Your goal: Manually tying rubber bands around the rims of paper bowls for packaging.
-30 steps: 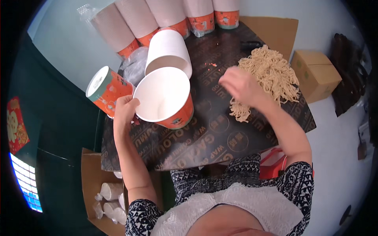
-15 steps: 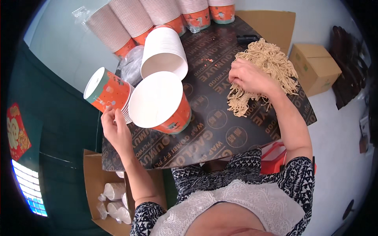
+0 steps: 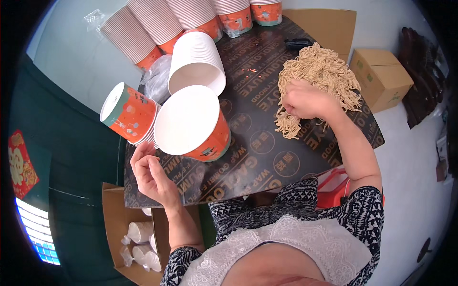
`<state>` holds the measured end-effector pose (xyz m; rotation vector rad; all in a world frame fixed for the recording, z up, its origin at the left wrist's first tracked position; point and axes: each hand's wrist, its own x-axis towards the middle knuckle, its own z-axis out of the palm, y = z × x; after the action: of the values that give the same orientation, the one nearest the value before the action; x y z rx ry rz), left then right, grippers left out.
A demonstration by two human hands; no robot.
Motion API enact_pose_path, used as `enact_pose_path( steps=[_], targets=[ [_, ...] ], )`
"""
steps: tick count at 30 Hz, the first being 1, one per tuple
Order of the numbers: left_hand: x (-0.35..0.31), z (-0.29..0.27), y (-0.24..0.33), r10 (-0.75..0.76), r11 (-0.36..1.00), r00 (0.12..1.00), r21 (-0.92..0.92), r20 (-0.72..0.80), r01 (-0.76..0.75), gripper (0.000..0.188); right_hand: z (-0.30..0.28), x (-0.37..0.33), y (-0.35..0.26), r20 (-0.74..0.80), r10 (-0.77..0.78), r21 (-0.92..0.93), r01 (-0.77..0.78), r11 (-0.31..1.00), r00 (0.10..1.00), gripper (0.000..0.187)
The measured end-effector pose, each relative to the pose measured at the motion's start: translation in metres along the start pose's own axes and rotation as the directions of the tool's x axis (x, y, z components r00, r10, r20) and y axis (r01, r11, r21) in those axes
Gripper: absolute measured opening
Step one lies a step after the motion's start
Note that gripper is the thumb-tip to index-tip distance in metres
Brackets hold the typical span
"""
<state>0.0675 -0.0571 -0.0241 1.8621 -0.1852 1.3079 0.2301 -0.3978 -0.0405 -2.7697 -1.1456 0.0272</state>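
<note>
A heap of thin beige cords point(image 3: 324, 66) lies on the right of the dark printed table. My right hand point(image 3: 310, 100) is on its near left side, fingers curled closed on some strands; the fingertips are partly hidden. My left hand point(image 3: 155, 176) is at the left table edge, its fingers loosely bent and apart, with nothing visible in them. Its fingertips are just below the rims of a short stack of orange and green paper buckets point(image 3: 131, 114) lying tilted. A white-lined orange paper bucket point(image 3: 188, 121) stands to the right of that stack.
Behind stands a nested stack of white-lined buckets point(image 3: 198, 62) on its side, by clear plastic wrap point(image 3: 157, 78). Tall bucket stacks point(image 3: 157, 24) line the far edge. A black object point(image 3: 298, 44) lies beyond the cords. Cartons stand at right point(image 3: 381, 76) and lower left point(image 3: 112, 209).
My left hand has moved slightly right and toward me, away from the tilted stack's rims. My right hand has shifted a little right and nearer over the cords.
</note>
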Motion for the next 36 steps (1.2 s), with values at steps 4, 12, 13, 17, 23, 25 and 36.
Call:
enact_pose_path(
  steps=[4,12,13,17,23,25,36],
  targets=[
    [-0.004,0.004,0.007,-0.009,0.999,1.0,-0.049,0.013,0.01,0.019,0.004,0.008,0.008,-0.108,-0.045,0.025,0.048,0.999,0.993,0.008],
    [-0.017,0.009,0.013,0.075,0.997,0.995,0.031,-0.058,-0.073,0.019,0.004,0.017,-0.006,-0.301,0.177,0.785,0.138,0.603,0.937,0.009],
    [-0.019,0.01,0.016,0.075,0.997,0.995,0.035,-0.062,-0.073,0.019,0.005,0.018,-0.008,-0.301,0.172,0.785,0.141,0.604,0.938,0.009],
    [-0.033,0.014,0.032,0.167,0.984,0.986,-0.059,-0.004,-0.167,0.022,0.004,0.017,-0.014,-0.241,0.125,0.817,0.131,0.561,0.962,0.012],
    [-0.05,0.032,0.05,0.115,0.983,0.851,-0.18,0.512,-0.025,0.007,0.008,0.017,-0.01,-0.246,-0.005,0.819,0.211,0.534,0.969,0.009],
    [-0.052,0.037,0.048,0.097,0.976,0.803,-0.215,0.589,0.04,0.007,0.008,0.019,-0.014,-0.264,-0.048,0.808,0.248,0.535,0.963,0.01],
    [-0.019,0.009,0.037,0.197,0.975,0.972,0.082,0.129,-0.209,0.005,0.036,0.018,-0.076,-0.625,-0.5,-0.058,0.604,0.795,0.599,0.008]
  ],
)
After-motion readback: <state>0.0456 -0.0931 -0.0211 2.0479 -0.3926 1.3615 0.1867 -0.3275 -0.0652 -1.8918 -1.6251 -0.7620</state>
